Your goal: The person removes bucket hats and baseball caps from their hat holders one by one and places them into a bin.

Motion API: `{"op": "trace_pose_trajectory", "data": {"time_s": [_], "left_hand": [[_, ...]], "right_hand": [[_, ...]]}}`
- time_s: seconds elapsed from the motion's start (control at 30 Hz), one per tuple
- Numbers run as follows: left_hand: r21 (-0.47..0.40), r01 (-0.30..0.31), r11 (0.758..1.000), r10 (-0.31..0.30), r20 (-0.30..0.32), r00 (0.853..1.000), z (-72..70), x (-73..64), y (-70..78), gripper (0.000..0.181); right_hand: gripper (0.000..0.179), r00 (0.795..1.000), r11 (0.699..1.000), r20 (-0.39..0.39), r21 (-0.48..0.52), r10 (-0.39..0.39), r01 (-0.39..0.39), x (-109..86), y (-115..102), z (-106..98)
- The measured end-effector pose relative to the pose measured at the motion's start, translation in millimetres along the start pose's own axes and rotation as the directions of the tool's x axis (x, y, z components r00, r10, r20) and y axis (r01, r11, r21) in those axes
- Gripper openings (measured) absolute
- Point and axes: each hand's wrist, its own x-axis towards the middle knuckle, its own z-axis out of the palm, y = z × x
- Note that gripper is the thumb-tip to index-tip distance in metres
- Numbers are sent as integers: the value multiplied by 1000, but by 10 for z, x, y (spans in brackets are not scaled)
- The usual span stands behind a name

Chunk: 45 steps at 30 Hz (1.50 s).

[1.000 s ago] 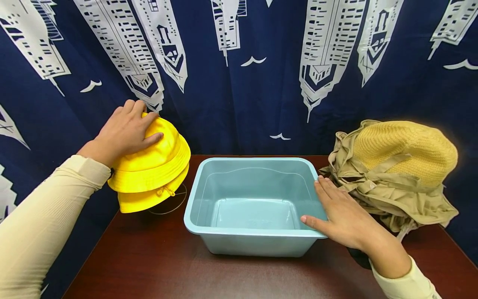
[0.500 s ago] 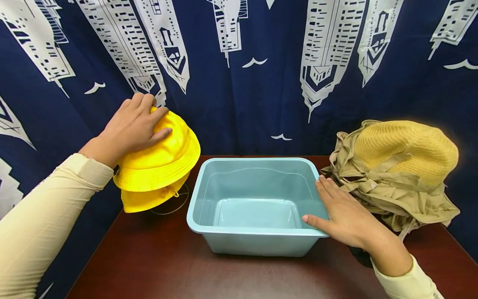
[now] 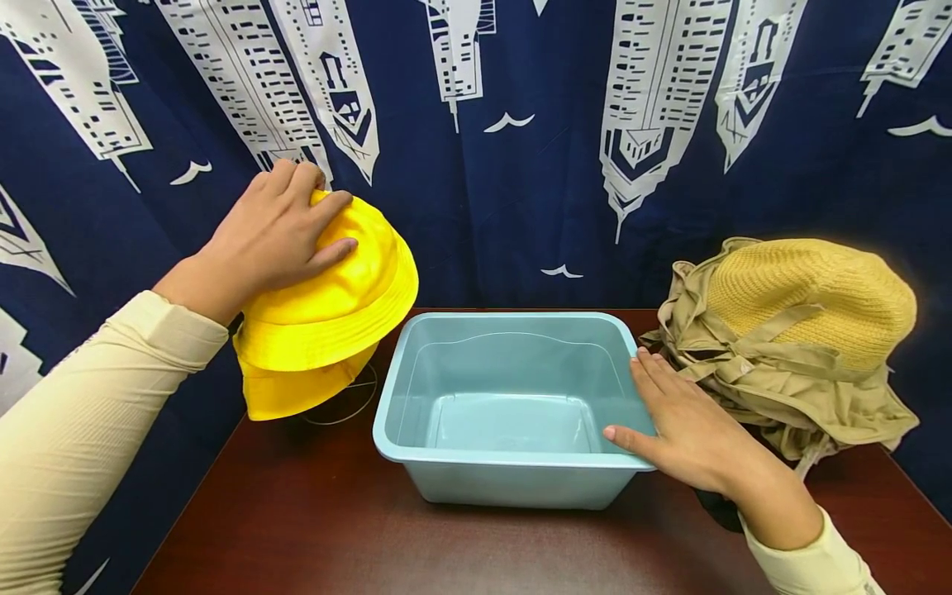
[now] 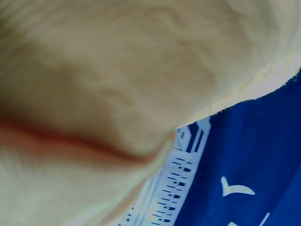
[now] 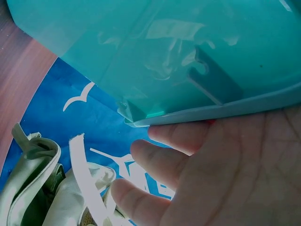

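At the left of the head view, my left hand (image 3: 278,227) grips the crown of a yellow bucket hat (image 3: 349,306), thumb on the near side and fingers over the top. Tilted, this hat overlaps a second yellow hat (image 3: 293,392) just beneath it. Only the sleeve (image 4: 117,70) and backdrop show in the left wrist view. My right hand (image 3: 687,430) lies with straight fingers on the right rim of a light blue plastic tub (image 3: 513,461). From below, the right wrist view shows its fingers (image 5: 162,160) and palm against the tub's rim.
A thin wire stand (image 3: 349,409) shows under the yellow hats. At the right sits a pile of beige cloth hats (image 3: 818,405) with a straw-coloured knit hat (image 3: 811,289) on top. A navy curtain (image 3: 506,207) hangs behind the dark red table (image 3: 357,537).
My left hand has moved up and to the right with the upper yellow hat, which tilts more over the lower one. My right hand has stayed on the tub's rim.
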Motion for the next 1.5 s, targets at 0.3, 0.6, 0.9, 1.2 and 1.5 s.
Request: {"op": "trace_pose_trajectory", "data": {"time_s": [0.3,0.6,0.9,1.2,1.5], "left_hand": [[-14,-54,998,54,-17,998,-40,125,159,51],[-22,-170,985,167,-109,980,-72,314,439,53],[-52,-275,960,266,-135,955,-66,524,820,53],[-67,-344,936,338,-89,937,25,671,1114,55],[-104,-448,888,433,-140,891,78,771,1420,55]], "right_hand": [[99,1000,1000,3,2,0,0,-10,-8,12],[99,1000,1000,4,7,7,-7,-11,2,-6],[99,1000,1000,8,3,12,-12,-15,-4,-5],[98,999,999,17,30,35,-36,-26,-22,13],[98,999,998,33,40,42,-43,7,-22,-12]]}}
